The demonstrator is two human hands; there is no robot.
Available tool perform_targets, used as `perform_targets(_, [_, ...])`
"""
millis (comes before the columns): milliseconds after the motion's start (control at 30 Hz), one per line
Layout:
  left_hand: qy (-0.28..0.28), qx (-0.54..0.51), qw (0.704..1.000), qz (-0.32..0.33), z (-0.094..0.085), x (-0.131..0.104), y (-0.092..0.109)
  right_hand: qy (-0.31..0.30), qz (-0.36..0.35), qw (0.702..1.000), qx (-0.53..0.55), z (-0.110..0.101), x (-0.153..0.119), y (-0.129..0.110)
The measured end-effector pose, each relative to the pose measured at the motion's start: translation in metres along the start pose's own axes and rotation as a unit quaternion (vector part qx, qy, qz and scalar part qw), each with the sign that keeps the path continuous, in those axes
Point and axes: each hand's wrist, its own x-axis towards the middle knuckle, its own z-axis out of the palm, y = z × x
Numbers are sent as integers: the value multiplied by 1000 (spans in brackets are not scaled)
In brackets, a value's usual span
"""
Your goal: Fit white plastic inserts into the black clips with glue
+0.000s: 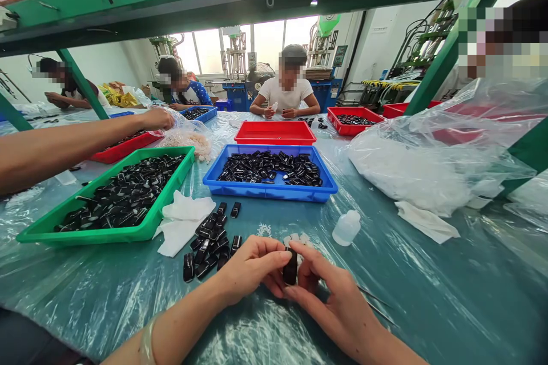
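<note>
A small black plastic part [290, 268] is held upright between my two hands, low in the middle of the head view. My left hand [250, 268] grips its left side with thumb and fingers. On the other side, the fingertips of my right hand [331, 288] close on its top and lower end. Just left of my left hand lies a loose pile of similar black parts [209, 242]. Small whitish pieces [299, 238] sit behind my fingers, partly hidden. Metal tweezers [379, 305] lie beside my right wrist. A translucent squeeze bottle [346, 228] stands beyond my right hand.
A blue tray [269, 190] and a green tray [145, 228] hold many black parts. Behind is a red tray [274, 134]. White cloth [184, 219] and a plastic bag [411, 165] flank the work area. A co-worker's arm [81, 145] reaches in from the left; a green beam [171, 3] spans overhead.
</note>
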Motion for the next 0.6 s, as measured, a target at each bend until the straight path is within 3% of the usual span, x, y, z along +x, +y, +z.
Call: perform_targets(600, [-23, -5, 1000, 0, -2, 0, -2, -3, -4, 1000, 22, 0, 1, -2])
